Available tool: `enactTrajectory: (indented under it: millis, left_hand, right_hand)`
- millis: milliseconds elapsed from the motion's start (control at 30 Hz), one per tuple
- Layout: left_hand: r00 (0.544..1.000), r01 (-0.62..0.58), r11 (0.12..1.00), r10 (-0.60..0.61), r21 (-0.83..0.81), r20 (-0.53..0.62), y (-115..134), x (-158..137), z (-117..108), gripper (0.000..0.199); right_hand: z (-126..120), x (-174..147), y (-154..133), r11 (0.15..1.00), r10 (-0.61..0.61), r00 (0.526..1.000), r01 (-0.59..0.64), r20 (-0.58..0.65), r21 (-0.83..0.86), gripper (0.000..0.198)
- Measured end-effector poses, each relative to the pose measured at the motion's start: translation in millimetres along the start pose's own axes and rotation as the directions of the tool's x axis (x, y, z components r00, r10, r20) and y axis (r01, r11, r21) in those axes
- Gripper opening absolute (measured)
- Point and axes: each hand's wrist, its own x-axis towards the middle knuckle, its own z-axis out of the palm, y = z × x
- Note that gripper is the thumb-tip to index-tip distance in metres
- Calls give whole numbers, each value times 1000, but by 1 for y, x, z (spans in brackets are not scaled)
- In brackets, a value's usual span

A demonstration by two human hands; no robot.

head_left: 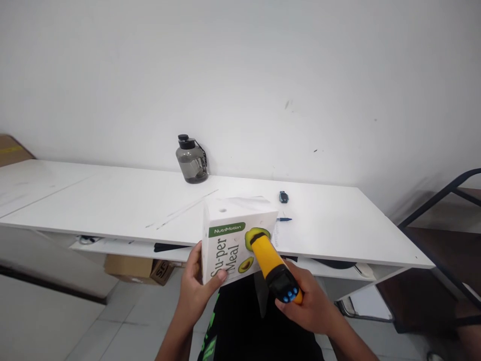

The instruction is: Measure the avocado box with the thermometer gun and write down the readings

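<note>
My left hand (199, 281) grips the left lower edge of a white box (229, 265), its thumb lying on the printed front and fingers behind the side. The box is tilted, with a green "NutriMotion" label, "Su-per Meal" lettering and avocado pictures. In my right hand (306, 303) is a yellow and black barcode scanner (268, 260) with a small dark screen and blue buttons. The scanner's far end overlaps the upper avocado picture; whether it touches the box I cannot tell. Both things are held at the table's front edge, above my lap.
On the white table (120, 200) stand a grey water bottle (192, 163) near the wall, a dark watch-like item (283, 197) and a blue pen (284, 219) beside paper. Below is a shelf; a cardboard box (130, 268) sits under it. A dark metal frame (432, 200) rises at right.
</note>
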Motion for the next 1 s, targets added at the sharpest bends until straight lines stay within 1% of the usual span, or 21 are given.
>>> enactTrajectory:
  millis: [100, 200, 300, 400, 467, 600, 700, 767, 800, 867, 933, 1000]
  left_hand:
    - [1000, -7, 1000, 8, -17, 23, 2, -2, 0, 92]
    - [999, -39, 999, 39, -27, 34, 2, -4, 1, 92]
    - [997, -51, 998, 52, -30, 53, 1, -3, 2, 91]
    - [998, -48, 998, 50, -30, 49, -2, -1, 3, 90]
    - [998, -39, 998, 41, -41, 52, -4, 1, 3, 90]
    - [997, -31, 998, 35, -60, 62, -7, 6, 3, 88]
    - [998, -57, 998, 57, -30, -1, -7, 13, 5, 86]
    - [991, -99, 995, 101, 24, -90, -9, 22, 6, 86]
    - [981, -127, 990, 135, 69, -142, -12, 28, 6, 86]
    - [945, -176, 963, 224, 205, -238, -19, 41, 2, 84]
    - [901, -182, 901, 313, 394, -300, -30, 56, -4, 83]
    - [865, -135, 821, 371, 554, -338, -42, 69, -11, 82]
  right_hand:
    - [0, -3, -6, 1000, -6, 1000, 6, 4, -27, 30]
    - [1, -6, -9, 998, -5, 1000, 5, -3, -64, 34]
    - [4, -9, -6, 995, 46, 999, -47, -16, -88, 40]
    - [6, -11, -1, 989, 100, 995, -102, -29, -107, 46]
    - [8, -11, 1, 990, 90, 995, -94, -35, -109, 46]
    - [10, -11, 6, 997, 10, 998, -15, -57, -74, 41]
    - [16, -13, 15, 1000, 9, 989, -13, -150, -27, 37]
    - [23, -13, 25, 999, 51, 967, -48, -248, 19, 32]
    - [26, -13, 31, 997, 80, 949, -68, -305, 49, 30]
    - [31, -11, 42, 988, 146, 894, -109, -423, 112, 31]
    - [32, -8, 51, 978, 203, 833, -147, -515, 149, 35]
    - [30, -5, 55, 967, 252, 794, -191, -554, 167, 40]
